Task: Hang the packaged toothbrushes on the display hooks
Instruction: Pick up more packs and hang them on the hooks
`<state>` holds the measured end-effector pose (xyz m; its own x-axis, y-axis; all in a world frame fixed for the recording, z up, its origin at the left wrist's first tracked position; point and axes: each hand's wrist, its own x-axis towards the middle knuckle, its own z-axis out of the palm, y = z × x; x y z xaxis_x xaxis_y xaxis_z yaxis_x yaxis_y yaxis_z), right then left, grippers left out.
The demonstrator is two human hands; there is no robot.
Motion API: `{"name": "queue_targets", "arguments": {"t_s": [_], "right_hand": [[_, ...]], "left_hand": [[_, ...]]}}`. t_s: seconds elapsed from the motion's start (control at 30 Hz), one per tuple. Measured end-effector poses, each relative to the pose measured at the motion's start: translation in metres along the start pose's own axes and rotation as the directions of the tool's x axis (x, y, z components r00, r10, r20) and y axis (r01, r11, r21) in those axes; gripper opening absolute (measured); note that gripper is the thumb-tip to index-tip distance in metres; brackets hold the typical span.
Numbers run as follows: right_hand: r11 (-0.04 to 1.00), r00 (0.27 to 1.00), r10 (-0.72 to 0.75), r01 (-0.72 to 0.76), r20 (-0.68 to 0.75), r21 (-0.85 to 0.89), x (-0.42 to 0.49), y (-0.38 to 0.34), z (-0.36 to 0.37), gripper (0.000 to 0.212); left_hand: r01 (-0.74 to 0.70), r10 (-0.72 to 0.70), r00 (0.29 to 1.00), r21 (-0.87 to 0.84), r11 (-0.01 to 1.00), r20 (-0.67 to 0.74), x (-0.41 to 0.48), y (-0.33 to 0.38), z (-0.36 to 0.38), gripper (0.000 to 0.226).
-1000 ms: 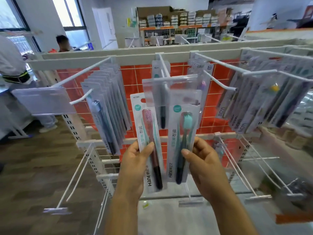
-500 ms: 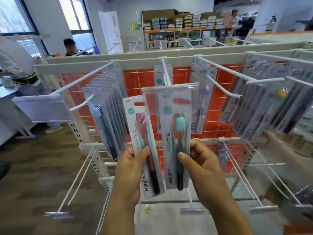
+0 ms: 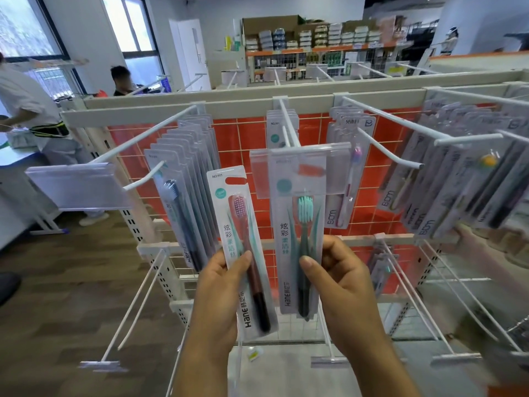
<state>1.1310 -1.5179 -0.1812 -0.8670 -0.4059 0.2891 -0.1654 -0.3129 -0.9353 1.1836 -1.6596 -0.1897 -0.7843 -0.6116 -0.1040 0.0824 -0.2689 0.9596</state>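
Shop with brown wood floor [image 3: 71, 296] behind a cream rack [image 3: 229, 106], its orange-tiled grid panel [image 3: 237, 144] set with white wire hooks [image 3: 143, 138]. Gripped near-upright in the left hand [image 3: 220, 287], fingers curled round its lower half: white card pack with pink-bristled dark-red toothbrush [image 3: 243, 239], just left of the centre hook [image 3: 289, 127]. Pinched between thumb and fingers of the right hand [image 3: 340, 282]: matching pack with teal-bristled toothbrush [image 3: 297, 233], top behind the clear plastic label holder [image 3: 260, 179] at that hook's tip; threaded on or not, cannot tell.
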Motion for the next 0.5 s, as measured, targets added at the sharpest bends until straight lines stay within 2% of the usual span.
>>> {"name": "queue_targets", "arguments": {"t_s": [0.07, 0.27, 0.5], "right_hand": [[1.000, 1.000, -0.003, 0.003, -0.001, 0.018, 0.001, 0.001, 0.000, 0.021], [0.999, 0.999, 0.049, -0.049, 0.003, 0.005, 0.010, 0.010, -0.001, 0.015], [0.993, 0.997, 0.026, -0.034, -0.068, -0.114, 0.050, 0.027, 0.000, 0.009]], "left_hand": [[0.010, -0.010, 1.000, -0.004, 1.000, -0.005, 0.001, 0.000, 0.000, 0.022], [0.005, -0.005, 1.000, -0.003, 1.000, -0.010, 0.004, 0.000, 0.001, 0.021], [0.000, 0.000, 1.000, 0.002, 1.000, 0.012, 0.013, 0.002, 0.005, 0.021]]}}
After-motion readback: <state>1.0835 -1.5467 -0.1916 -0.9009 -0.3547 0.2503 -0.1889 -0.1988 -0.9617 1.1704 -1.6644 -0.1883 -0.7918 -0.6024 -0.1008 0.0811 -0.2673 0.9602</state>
